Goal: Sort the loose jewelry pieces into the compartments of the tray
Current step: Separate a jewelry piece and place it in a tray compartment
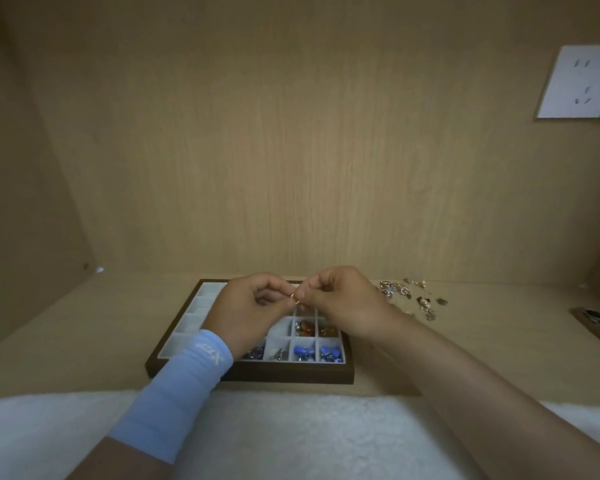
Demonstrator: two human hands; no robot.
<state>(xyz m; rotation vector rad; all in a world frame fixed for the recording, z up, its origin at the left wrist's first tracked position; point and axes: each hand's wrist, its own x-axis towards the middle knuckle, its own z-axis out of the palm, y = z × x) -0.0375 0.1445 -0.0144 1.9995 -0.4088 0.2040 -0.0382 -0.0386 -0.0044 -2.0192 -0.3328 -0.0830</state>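
A: Tray position?
B: Tray point(250, 374) on the shelf point(84, 327), centre, close to the front edge. Cloth point(291, 438) in front of it.
A: Loose pieces?
B: Pile point(395, 291) right of the tray, nearer the back wall. Sorted pieces in the tray's near-right compartments.
A: Hands?
B: Left hand point(250, 313) and right hand point(343, 303) above the tray, meeting at a ring point(294, 297) pinched between them.

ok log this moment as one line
stage: sorting | left hand: pinches small gold ring | right hand: pinches same ring | where: above tray | loose pile: right of tray
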